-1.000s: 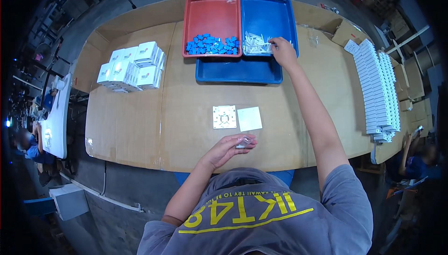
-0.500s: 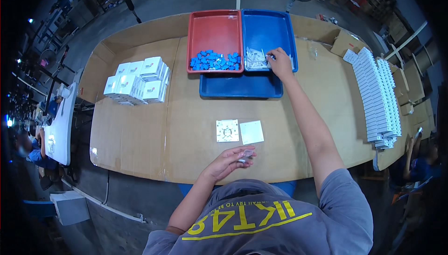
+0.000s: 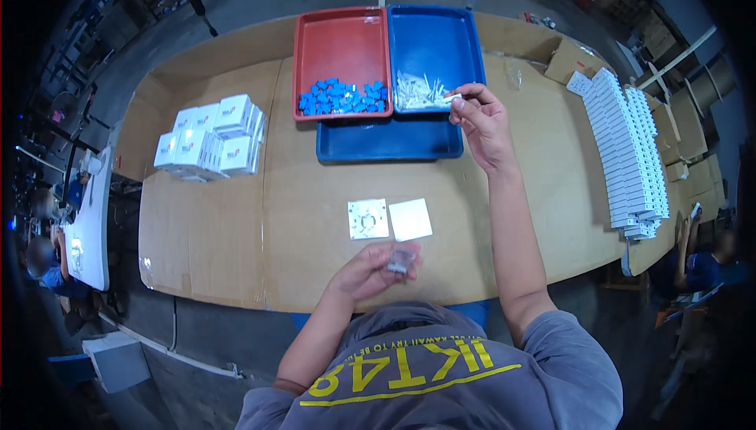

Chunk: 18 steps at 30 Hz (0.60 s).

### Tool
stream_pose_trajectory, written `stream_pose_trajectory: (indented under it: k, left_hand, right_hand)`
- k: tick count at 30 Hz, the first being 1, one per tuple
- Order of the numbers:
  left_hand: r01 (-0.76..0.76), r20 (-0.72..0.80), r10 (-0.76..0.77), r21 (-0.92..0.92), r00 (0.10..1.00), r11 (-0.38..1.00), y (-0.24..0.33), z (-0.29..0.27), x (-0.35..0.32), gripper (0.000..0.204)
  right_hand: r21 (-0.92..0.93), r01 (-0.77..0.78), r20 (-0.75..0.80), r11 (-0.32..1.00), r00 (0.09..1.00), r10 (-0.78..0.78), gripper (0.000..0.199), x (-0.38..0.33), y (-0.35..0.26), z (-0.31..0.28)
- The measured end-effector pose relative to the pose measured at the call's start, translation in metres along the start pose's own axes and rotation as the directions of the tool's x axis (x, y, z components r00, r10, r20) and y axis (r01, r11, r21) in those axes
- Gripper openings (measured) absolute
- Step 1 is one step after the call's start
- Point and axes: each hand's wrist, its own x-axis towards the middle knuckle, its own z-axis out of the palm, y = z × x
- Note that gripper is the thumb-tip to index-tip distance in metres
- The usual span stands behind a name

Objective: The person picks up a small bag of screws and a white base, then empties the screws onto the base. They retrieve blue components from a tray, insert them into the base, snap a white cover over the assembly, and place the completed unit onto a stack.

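Near the table's front edge, my left hand (image 3: 361, 274) is closed on a small clear plastic bag (image 3: 402, 260); its contents are too blurred to name. My right hand (image 3: 487, 129) pinches a small white stick-like part (image 3: 453, 98) at the near right corner of a blue tray (image 3: 435, 36). Slender white parts (image 3: 419, 91) lie in a heap along that tray's near side. Just beyond my left hand, a white square plate with a dark pattern (image 3: 368, 219) rests beside a plain white square plate (image 3: 411, 219).
A red tray (image 3: 342, 44) with small blue parts (image 3: 339, 99) adjoins the blue one; a second blue tray (image 3: 386, 149) sits partly beneath them. White boxes (image 3: 209, 139) are stacked left, and tall white stacks (image 3: 626, 154) line the right edge. Other people sit at either side.
My right hand has lifted out of the blue tray and drawn nearer, with a white part in its fingers. The bag in my left hand has turned and shows more fully. The view has shifted slightly.
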Motion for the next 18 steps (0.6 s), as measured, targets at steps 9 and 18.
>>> stream_pose_trajectory:
  k: [9,18]
  left_hand:
    - [-0.019,-0.523,-0.082,-0.185,0.848,0.983,-0.005,-0.015,0.019,0.051]
    - [0.128,-0.521,-0.128,-0.036,0.844,0.991,-0.011,-0.009,0.019,0.051]
  right_hand:
    - [-0.403,-0.351,-0.074,0.845,0.933,0.352,0.015,-0.119,0.091,-0.006]
    - [-0.551,-0.399,0.067,0.734,0.855,0.515,0.012,-0.132,0.067,-0.003]
